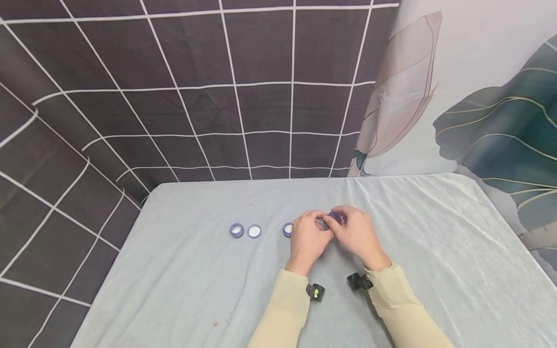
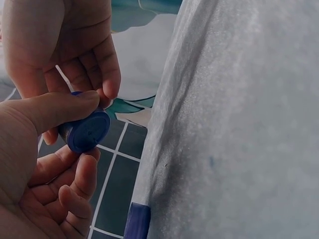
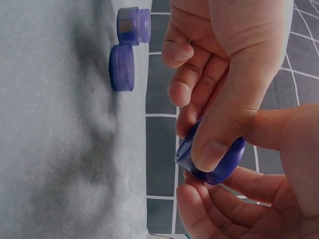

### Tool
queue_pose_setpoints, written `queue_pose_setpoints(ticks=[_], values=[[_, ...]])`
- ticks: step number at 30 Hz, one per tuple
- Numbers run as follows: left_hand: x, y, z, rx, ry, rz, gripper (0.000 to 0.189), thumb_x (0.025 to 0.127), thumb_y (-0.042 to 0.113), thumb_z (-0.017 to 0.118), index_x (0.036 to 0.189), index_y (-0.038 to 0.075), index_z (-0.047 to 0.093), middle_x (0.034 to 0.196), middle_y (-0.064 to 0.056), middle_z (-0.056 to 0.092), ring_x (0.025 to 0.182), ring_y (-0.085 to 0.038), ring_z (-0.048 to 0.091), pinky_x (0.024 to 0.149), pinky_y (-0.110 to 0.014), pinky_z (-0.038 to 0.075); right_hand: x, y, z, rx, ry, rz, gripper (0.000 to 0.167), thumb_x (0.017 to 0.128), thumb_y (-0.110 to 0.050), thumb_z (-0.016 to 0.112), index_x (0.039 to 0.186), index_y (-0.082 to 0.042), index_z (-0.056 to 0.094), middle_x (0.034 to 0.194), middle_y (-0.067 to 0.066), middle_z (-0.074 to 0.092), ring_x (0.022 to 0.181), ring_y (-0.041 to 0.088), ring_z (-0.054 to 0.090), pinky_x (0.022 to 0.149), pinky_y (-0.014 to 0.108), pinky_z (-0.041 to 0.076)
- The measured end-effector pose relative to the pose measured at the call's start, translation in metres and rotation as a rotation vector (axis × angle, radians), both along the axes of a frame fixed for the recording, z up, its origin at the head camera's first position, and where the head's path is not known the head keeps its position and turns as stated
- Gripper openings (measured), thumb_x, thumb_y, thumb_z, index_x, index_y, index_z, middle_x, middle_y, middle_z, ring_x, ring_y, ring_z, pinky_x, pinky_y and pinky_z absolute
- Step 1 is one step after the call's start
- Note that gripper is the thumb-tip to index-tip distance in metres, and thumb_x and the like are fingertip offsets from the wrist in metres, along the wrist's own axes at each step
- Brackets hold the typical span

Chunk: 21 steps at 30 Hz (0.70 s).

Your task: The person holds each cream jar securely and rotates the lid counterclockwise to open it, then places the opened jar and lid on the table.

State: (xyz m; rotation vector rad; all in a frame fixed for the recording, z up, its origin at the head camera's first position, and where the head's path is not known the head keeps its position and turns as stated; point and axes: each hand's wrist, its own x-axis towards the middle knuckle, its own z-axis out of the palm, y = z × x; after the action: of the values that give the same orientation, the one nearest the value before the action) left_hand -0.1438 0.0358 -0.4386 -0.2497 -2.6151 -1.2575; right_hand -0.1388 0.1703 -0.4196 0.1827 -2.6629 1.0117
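A small purple jar (image 1: 334, 217) is held between both hands above the cloth. My left hand (image 1: 308, 238) pinches it, thumb on one side and fingertips under it in the left wrist view. From the other side my right hand (image 1: 359, 236) grips the same jar with thumb and fingers. One round face of the jar (image 2: 90, 131) shows in the left wrist view; the fingers cover much of the rest, and I cannot tell if a lid is on it. Beside my left hand lies a round purple piece (image 1: 287, 229), partly hidden.
Further left, an open purple jar (image 1: 237, 230) with a threaded neck stands near a purple lid (image 1: 254, 231) with a white inside. A pale grey cloth (image 1: 183, 280) covers the table. Behind hang a dark checked curtain (image 1: 261, 111) and a leaf-patterned one (image 1: 500, 130).
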Motion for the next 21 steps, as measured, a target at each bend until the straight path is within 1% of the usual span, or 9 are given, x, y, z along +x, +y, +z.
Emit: queue_pose_setpoints(ticks=[8, 15, 21], values=[[-0.0012, 0.0004, -0.0006, 0.003, -0.021, -0.005, 0.029, 0.075, 0.026, 0.084, 0.1, 0.011, 0.077, 0.073, 0.007, 0.064, 0.064, 0.0, 0.055, 0.068, -0.026, 0.048, -0.0006, 0.0006, 0.0, -0.004, -0.003, 0.002, 0.026, 0.088, -0.024, 0.074, 0.101, 0.0, 0.074, 0.081, 0.008, 0.068, 0.072, 0.021, 0.06, 0.068, 0.041, 0.049], [-0.0011, 0.0003, -0.0005, 0.006, -0.017, -0.007, 0.03, 0.074, 0.025, 0.084, 0.1, 0.011, 0.077, 0.073, 0.007, 0.064, 0.064, 0.0, 0.055, 0.067, -0.025, 0.048, -0.0008, 0.0013, -0.0009, 0.002, 0.01, 0.007, 0.027, 0.088, -0.023, 0.074, 0.101, 0.001, 0.073, 0.088, 0.012, 0.072, 0.077, 0.025, 0.065, 0.073, 0.046, 0.052], [-0.0007, 0.0003, 0.0004, 0.005, -0.014, -0.012, 0.03, 0.074, 0.024, 0.084, 0.1, 0.012, 0.077, 0.072, 0.009, 0.063, 0.064, 0.001, 0.055, 0.068, -0.025, 0.048, -0.0005, 0.0021, 0.0003, 0.004, -0.005, 0.01, 0.027, 0.089, -0.022, 0.073, 0.102, 0.001, 0.073, 0.088, 0.012, 0.072, 0.077, 0.025, 0.065, 0.073, 0.047, 0.052]])
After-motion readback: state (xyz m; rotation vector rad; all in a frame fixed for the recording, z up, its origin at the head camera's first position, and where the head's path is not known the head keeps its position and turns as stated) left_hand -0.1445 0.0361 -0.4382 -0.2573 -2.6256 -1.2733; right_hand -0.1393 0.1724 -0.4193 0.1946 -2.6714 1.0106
